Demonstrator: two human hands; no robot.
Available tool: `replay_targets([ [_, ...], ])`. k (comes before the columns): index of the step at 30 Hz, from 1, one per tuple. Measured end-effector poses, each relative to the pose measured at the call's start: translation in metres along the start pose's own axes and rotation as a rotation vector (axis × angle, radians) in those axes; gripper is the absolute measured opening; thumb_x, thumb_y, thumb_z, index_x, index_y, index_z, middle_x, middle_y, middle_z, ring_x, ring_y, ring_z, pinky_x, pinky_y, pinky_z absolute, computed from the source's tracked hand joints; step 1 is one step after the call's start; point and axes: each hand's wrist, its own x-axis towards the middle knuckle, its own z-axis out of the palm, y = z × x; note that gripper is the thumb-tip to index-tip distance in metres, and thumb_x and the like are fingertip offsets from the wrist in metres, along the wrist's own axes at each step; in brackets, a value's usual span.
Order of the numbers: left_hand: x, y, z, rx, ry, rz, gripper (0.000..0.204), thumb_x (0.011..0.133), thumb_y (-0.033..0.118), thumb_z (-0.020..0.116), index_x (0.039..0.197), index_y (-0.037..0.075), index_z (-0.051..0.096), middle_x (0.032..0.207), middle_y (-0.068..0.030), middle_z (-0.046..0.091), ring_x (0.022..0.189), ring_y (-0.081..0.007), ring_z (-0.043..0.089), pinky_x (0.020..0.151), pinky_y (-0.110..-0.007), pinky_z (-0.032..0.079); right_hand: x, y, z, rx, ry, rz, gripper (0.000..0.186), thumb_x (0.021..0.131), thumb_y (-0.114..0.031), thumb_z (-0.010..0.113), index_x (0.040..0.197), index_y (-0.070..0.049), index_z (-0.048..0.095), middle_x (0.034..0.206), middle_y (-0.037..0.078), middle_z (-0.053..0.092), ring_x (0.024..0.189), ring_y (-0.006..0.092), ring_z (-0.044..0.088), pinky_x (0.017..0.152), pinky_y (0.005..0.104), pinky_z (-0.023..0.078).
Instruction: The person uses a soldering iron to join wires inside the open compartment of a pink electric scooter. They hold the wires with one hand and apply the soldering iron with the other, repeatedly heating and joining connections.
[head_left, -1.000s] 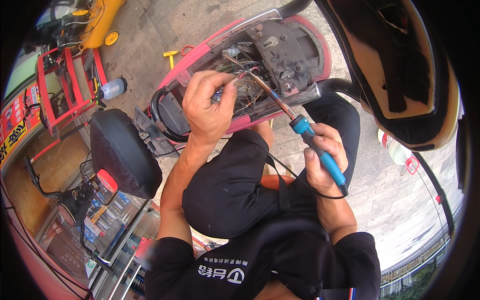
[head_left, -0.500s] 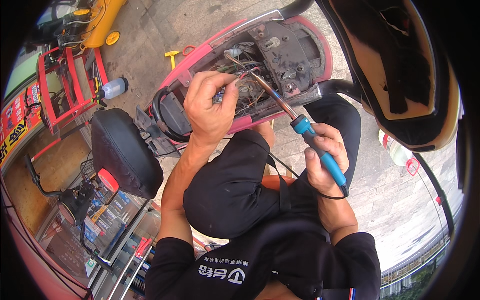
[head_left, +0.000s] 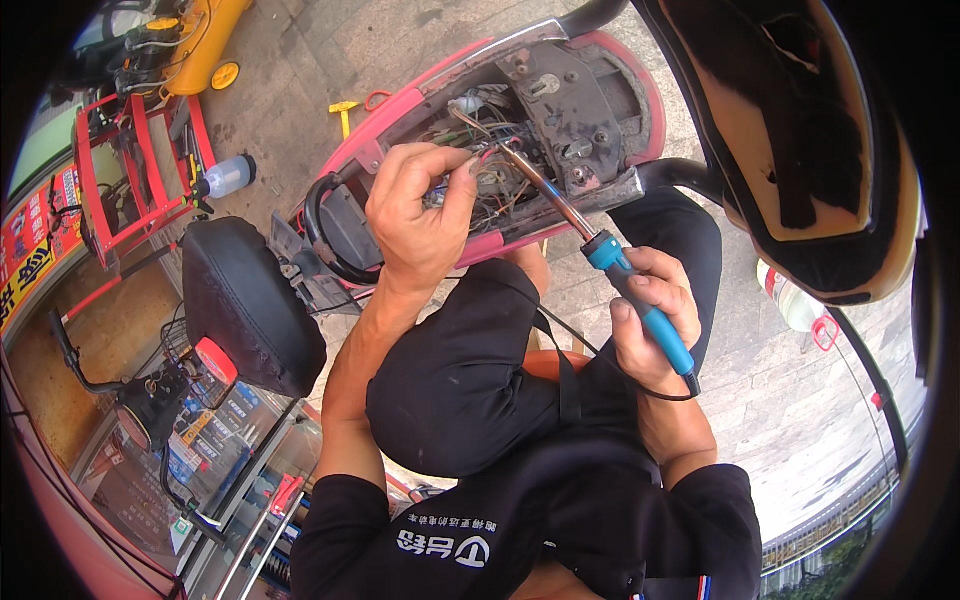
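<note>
My right hand (head_left: 655, 318) is wrapped round the teal handle of a soldering iron (head_left: 640, 298). Its long metal shaft slants up and left, and the tip is close to thin wires in the open body of a pink scooter (head_left: 484, 246). Whether the tip touches a wire is too small to tell. My left hand (head_left: 420, 210) pinches a thin wire (head_left: 488, 154) between thumb and fingers, just left of the iron's tip. Below both hands, a tangle of wires (head_left: 495, 190) fills the compartment. The iron's black cord runs back across my lap.
A black scooter seat (head_left: 255, 305) stands to the left. A large black-and-tan seat-like part (head_left: 790, 130) looms at the upper right. A yellow-handled tool (head_left: 344, 116) lies on the paving beyond the scooter. At the far left are a red metal frame (head_left: 150, 210) and a yellow tank (head_left: 205, 45).
The iron's tip has shifted very slightly at the wires. Both hands stay almost where they were, with the same grips.
</note>
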Motion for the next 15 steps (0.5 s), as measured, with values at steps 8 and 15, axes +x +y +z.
replay_targets([
  [8, -0.0004, -0.0011, 0.0002, -0.004, -0.004, 0.005, 0.014, 0.078, -0.003, 0.075, 0.090, 0.002, 0.069, 0.087, -0.0097, 0.066, 0.075, -0.0214, 0.065, 0.066, -0.031, 0.052, -0.0016, 0.0016, 0.0009, 0.019, 0.011, 0.035, 0.028, 0.080, -0.001, 0.075, 0.106, -0.004, 0.065, 0.114, 0.021, 0.065, 0.094, 0.0279, 0.067, 0.080, 0.0349, 0.055],
  [15, -0.0004, -0.0015, 0.0011, 0.014, -0.002, 0.005, 0.015, 0.077, -0.003, 0.075, 0.090, 0.003, 0.070, 0.087, -0.0101, 0.066, 0.076, -0.0239, 0.066, 0.068, -0.033, 0.053, -0.0020, 0.0024, 0.0015, 0.030, 0.019, 0.040, 0.028, 0.080, -0.002, 0.075, 0.106, -0.004, 0.066, 0.113, 0.021, 0.066, 0.094, 0.0273, 0.067, 0.080, 0.0347, 0.054],
])
